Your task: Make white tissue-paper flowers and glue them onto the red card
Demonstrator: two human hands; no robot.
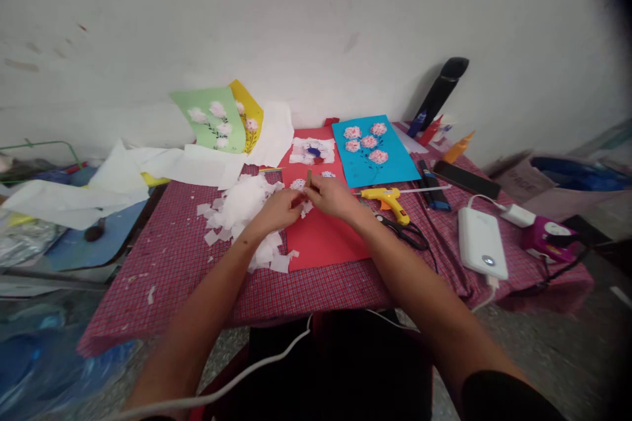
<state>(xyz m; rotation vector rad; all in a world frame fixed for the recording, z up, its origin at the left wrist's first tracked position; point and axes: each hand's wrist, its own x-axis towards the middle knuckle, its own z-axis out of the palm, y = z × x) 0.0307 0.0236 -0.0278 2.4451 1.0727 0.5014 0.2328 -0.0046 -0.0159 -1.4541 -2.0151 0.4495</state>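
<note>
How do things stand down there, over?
Left hand partly over red paper sheet. Right hand pinching brown stick-like item. White paper squares heaped alongside left hand.

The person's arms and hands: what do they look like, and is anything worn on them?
The left hand and right hand wear no gloves. The forearms are bare, with no watch or bracelet visible; a small spot marks the left one. A black sleeve covers the upper right arm. Rings are too small to tell.
</note>
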